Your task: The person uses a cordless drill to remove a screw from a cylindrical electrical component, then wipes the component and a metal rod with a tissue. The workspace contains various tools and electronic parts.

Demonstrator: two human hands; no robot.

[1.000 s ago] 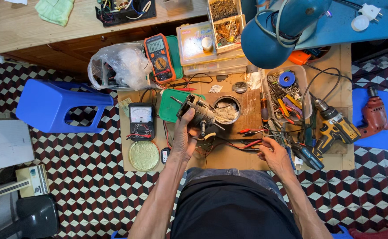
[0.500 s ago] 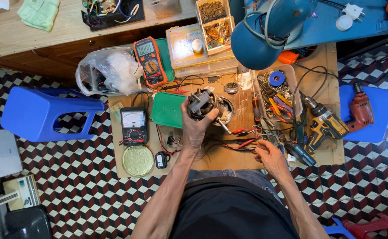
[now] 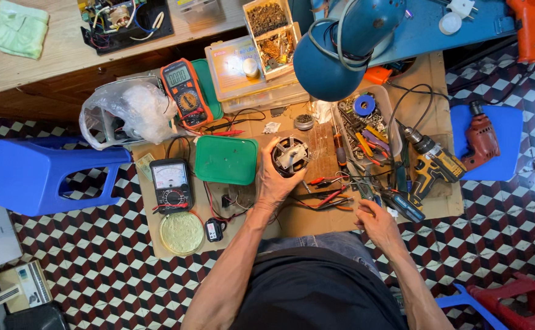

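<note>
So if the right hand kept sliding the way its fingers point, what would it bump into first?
Most likely the blue-handled tool lying just ahead of the right hand, with tangled wires beside it; depth is hard to judge from above.

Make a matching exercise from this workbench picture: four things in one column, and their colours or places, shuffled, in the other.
Things:
1. small motor
2. flat square lid
3. plastic stool
4. cordless drill

Places or colours:
A. blue, standing on the tiled floor beside the board
B. yellow and black, lying at the board's far side, next to a red drill
C. held up in the left hand
D. green, lying beside the analog meter

Pairs: 1-C, 2-D, 3-A, 4-B

The right hand holds none of the four.
</note>
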